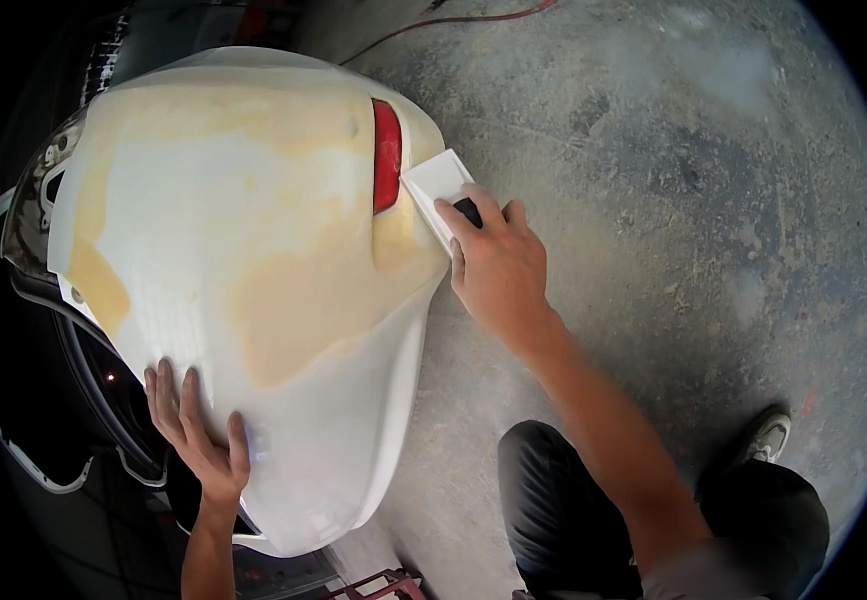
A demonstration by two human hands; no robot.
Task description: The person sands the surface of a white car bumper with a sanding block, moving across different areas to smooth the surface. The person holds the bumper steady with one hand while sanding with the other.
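A white car body panel [323, 450] with smoothed, yellowish filler patches [293, 310] curves across the left half. My right hand [505, 265] grips a white sanding block [431, 180] by its black knob. The block lies against the panel's right edge, just beside a narrow red lamp [386, 158] set into the panel. Its underside is hidden. Further down and to the left, my left hand [198, 440] rests on the bare white part of the panel, its dusty fingers spread and holding nothing.
Left of the panel are a dark opening with black rubber seals [103, 370] and a bare metal part [38, 210]. A red hose [443, 22] crosses the dusty concrete floor [653, 220] at the top. A red metal frame [388, 582] stands at the bottom, near my legs.
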